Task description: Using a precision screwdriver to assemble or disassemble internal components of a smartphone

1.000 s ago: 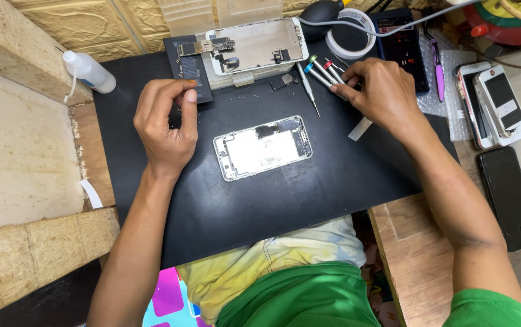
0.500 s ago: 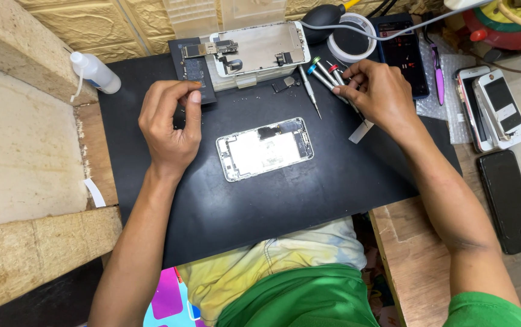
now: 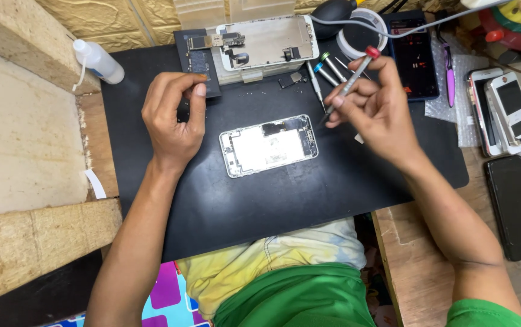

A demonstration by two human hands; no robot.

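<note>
We are gripping a slim metal screwdriver with a red cap in our right hand, fingers pinched around its shaft, its tip pointing down toward the upper right corner of the opened silver phone housing. Our left hand is resting on the black rubber work mat just left of that housing, thumb and fingers curled together; whether they are pinching anything we cannot tell. The housing is lying flat in the middle of the mat, between our two hands. Beyond it, a detached phone screen panel is lying face down, with two more screwdrivers with coloured caps beside it. A small clear plastic squeeze bottle is lying at the mat's far left corner. Several assembled phones are sitting to the right.
</note>
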